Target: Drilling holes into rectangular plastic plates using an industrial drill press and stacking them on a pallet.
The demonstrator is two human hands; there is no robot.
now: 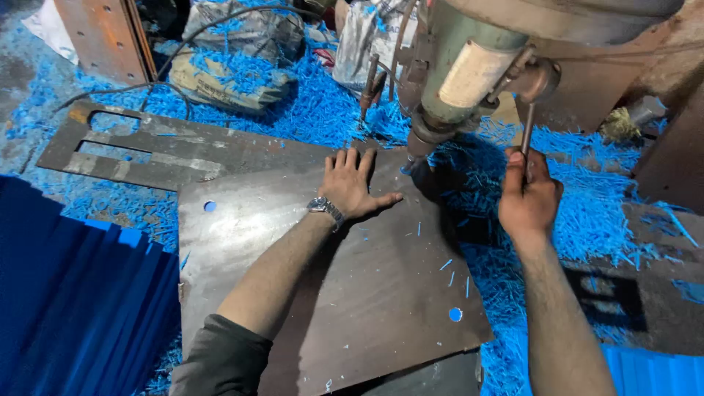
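From my head camera, my left hand (354, 185) lies flat with fingers spread, pressing on the dark metal sheet (323, 293) right by the drill head (440, 110). My right hand (529, 196) is closed tight around the drill's thin metal lever (527, 136). The sheet sits under the drill, on a heap of blue plastic shavings (587, 205). I think it is heavy, stiff and smooth, so it could slide. Pressing flat on top, or gripping the edges, seems best.
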